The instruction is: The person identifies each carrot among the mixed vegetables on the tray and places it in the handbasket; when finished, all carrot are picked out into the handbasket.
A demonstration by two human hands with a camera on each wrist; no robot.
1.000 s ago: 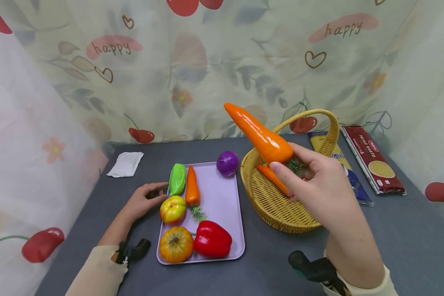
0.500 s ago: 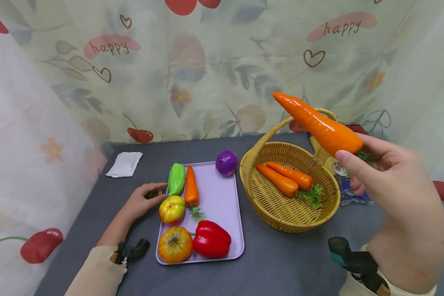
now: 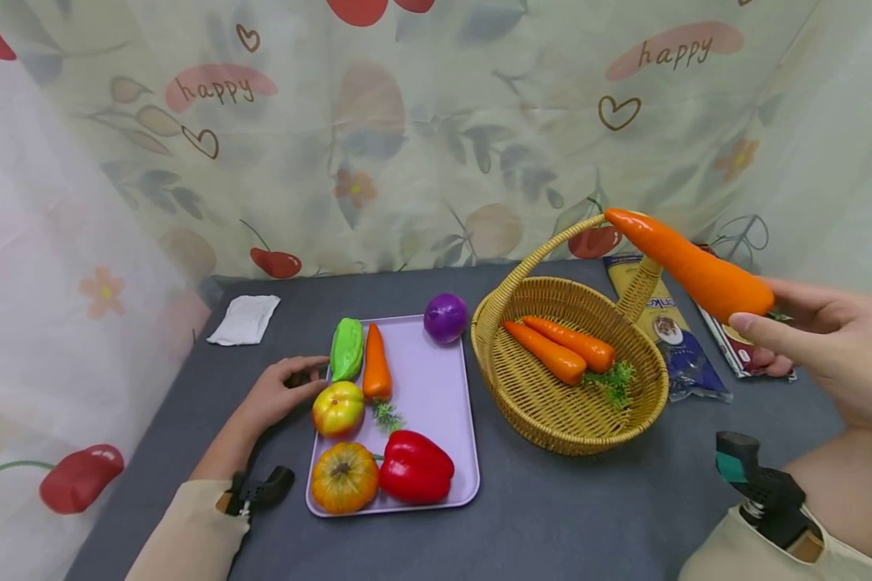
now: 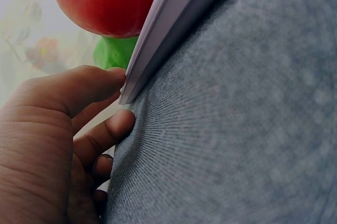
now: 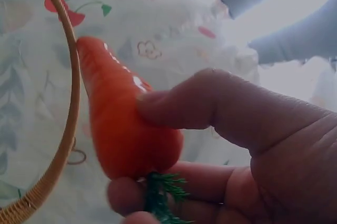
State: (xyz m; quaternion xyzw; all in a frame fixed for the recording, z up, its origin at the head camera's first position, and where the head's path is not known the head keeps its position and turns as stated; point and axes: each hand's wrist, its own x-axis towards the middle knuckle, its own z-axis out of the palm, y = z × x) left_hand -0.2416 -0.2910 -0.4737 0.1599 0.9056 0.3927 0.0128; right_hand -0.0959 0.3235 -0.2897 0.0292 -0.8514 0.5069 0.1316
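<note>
Raised at the right, my right hand (image 3: 836, 347) grips a thick orange carrot (image 3: 690, 262) by its stem end, the thumb (image 5: 174, 108) on its side and green fronds (image 5: 163, 192) hanging below. The carrot's tip overlaps the handle of a wicker basket (image 3: 516, 411) in the head view. Two slimmer carrots (image 3: 552, 355) with green tops lie inside that basket. My left hand (image 3: 279, 395) rests on the table, loosely bent, its fingertips right at the left rim of a lilac tray (image 3: 436, 395). In the left wrist view its thumb (image 4: 100, 84) lies against the tray's edge.
On the tray are a green vegetable (image 3: 346, 349), a carrot (image 3: 376, 363), a yellow-red fruit (image 3: 338, 409), a small pumpkin (image 3: 345, 478), a red bell pepper (image 3: 416, 466) and a purple ball-shaped item (image 3: 446, 318). Pasta packets (image 3: 686, 355) lie behind the basket; a white cloth (image 3: 244, 320) lies back left.
My right hand has carried the thick carrot rightward from above the basket to its right side, lowering it slightly at the end. My left hand and the tray have stayed in place.
</note>
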